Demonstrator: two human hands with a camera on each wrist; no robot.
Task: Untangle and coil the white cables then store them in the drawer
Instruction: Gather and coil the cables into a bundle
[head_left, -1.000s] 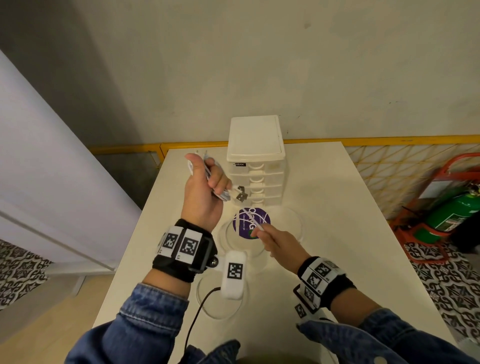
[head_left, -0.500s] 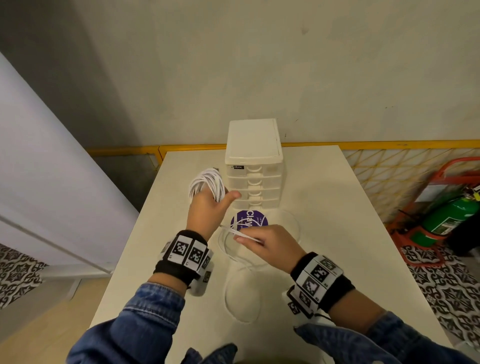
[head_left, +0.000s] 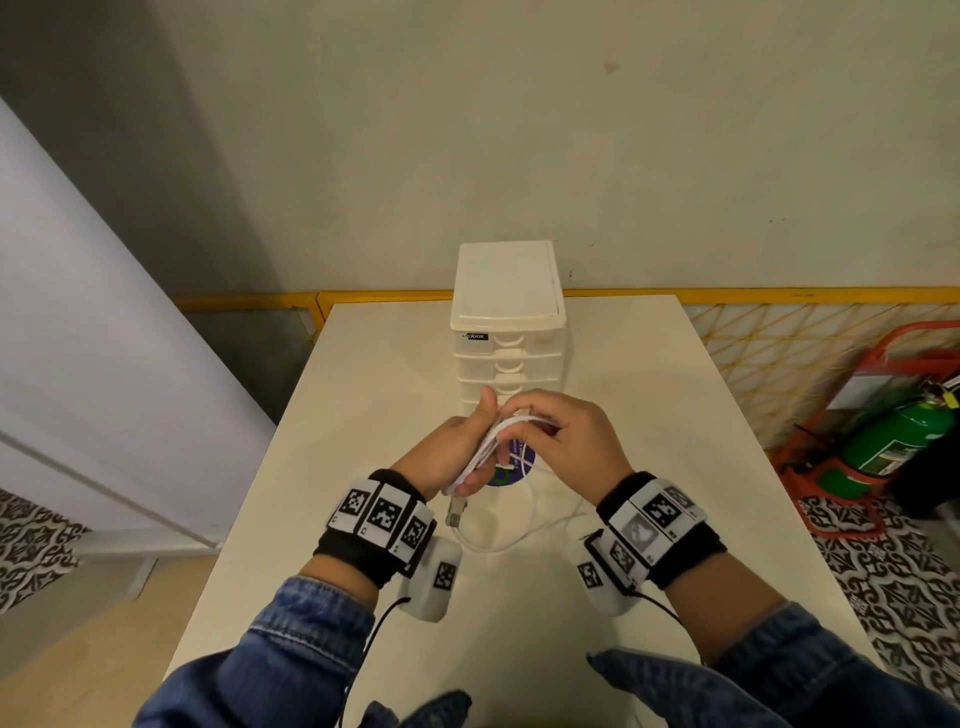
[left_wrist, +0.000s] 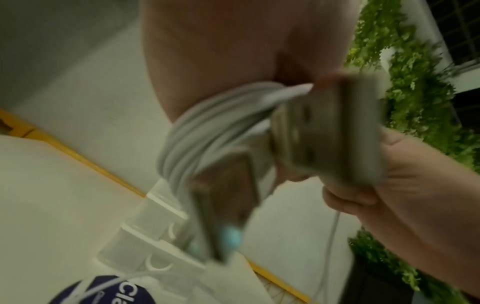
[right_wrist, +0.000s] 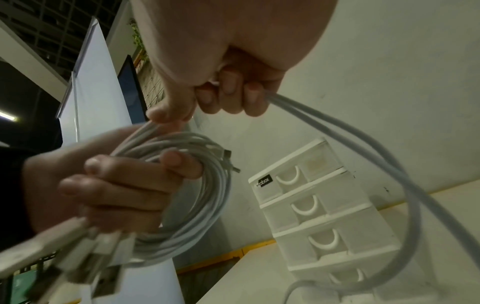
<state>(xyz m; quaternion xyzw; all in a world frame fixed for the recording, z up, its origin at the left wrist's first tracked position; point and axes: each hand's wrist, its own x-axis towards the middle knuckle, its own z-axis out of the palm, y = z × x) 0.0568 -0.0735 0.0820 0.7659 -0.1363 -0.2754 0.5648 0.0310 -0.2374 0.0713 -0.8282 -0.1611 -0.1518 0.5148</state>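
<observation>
Cream worktop (head_left: 363, 395) carries a white plastic four-drawer unit (head_left: 506, 332). Just before it, left hand (head_left: 447, 457) fingers (right_wrist: 124, 193) grip coiled white cables (right_wrist: 197, 197); right hand (head_left: 571, 441) fingers (right_wrist: 228, 90) pinch the loose strands (right_wrist: 376, 156) above the worktop.

My cream table (head_left: 363, 415) fills the middle of the head view. At its far edge, centre of the frame, sits the white drawer unit (head_left: 506, 332), all drawers closed. Just in front of it there's a purple round sticker thing (head_left: 519, 462), partly hidden. A slack white cable loop (head_left: 519, 540) lies near the centre.
</observation>
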